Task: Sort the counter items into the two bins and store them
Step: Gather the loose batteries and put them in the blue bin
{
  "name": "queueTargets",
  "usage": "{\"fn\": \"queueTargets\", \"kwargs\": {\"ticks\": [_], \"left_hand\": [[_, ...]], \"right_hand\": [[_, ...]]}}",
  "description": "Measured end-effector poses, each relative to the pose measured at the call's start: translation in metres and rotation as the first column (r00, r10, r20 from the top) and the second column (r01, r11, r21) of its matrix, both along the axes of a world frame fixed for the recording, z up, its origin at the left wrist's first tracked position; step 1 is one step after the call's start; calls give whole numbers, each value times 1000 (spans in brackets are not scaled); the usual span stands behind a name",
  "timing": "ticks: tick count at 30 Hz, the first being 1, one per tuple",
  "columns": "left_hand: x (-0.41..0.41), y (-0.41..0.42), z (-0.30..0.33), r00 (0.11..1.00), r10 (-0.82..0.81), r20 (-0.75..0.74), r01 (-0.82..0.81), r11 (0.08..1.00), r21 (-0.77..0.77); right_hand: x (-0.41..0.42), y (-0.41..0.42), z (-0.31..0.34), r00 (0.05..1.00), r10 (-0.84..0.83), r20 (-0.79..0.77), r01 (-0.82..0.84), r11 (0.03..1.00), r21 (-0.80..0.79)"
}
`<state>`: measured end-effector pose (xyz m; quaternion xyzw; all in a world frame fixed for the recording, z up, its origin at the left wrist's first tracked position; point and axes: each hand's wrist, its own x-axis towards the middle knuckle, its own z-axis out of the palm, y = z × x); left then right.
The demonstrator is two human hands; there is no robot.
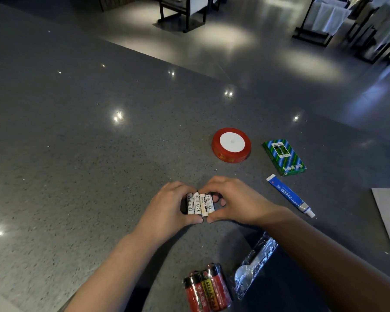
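Both hands — left hand (pixel 167 204), right hand (pixel 231 199) — clamp the white AA batteries (pixel 200 204); loose, smooth cylinders likely roll — squeeze the row's ends.

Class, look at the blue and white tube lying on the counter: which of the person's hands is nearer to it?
Right. The right hand grips the white batteries just left of the tube; the left hand grips them from their far side, farther away.

Glossy grey floor (pixel 245 41) — pooled light, black-framed furniture (pixel 182 12), speckled counter (pixel 77 131)
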<state>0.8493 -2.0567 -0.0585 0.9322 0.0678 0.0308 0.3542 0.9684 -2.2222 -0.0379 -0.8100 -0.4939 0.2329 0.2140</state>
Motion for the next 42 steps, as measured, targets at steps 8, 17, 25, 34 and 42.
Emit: {"fn": "queueTargets", "kwargs": {"ticks": [8,17,25,34,42], "left_hand": [[-3,1,10,1000,-26,14,26,1000,16],[5,-31,58,946,-16,323,69,986,-154],[27,-142,85,845,-321,427,438,874,-210],[-21,-326,107,627,-582,517,744,645,-176],[-120,-527,104,504,-663,554,848,502,-170]], "right_hand": [[-12,-15,2,991,-136,-10,136,987,88],[-49,-81,48,855,-519,-7,482,790,378],[-110,-196,76,604,-791,101,643,558,524],[-237,-366,103,306,-942,140,717,324,617],[-377,-542,110,134,-981,143,761,194,619]]}}
